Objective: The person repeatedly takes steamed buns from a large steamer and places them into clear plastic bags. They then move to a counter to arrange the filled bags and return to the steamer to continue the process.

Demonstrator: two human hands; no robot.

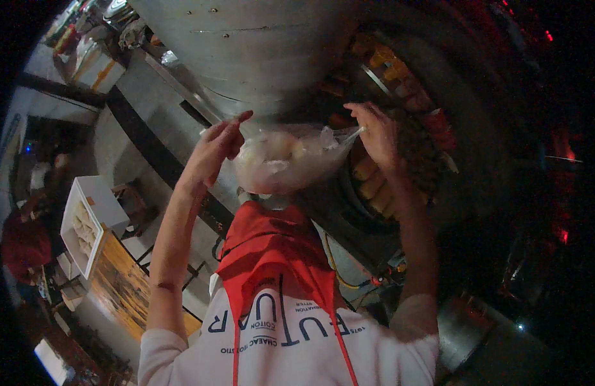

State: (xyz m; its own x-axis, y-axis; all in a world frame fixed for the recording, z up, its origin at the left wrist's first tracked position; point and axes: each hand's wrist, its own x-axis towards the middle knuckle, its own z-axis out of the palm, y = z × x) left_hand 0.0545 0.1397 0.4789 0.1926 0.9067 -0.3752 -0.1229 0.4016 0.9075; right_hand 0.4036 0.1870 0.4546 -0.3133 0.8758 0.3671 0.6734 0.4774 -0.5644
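A clear plastic bag with pale, rounded contents, too blurred to name, is in front of the red apron, between my two hands. My right hand has the bag's narrow, drawn-out end against its palm, with its fingers reaching inward. At the bag's other side is my left hand, one finger pointing forward and the others curled. Its fingertips overlap the bag's edge, but whether they grip it is unclear. Beyond both hands stands a large rounded metal vessel.
Yellow-brown pieces sit around a dark round cooker on the right, partly behind my right arm. To the left, a white foam box with pale pieces rests by a wooden tabletop. A person in dark red is farther left.
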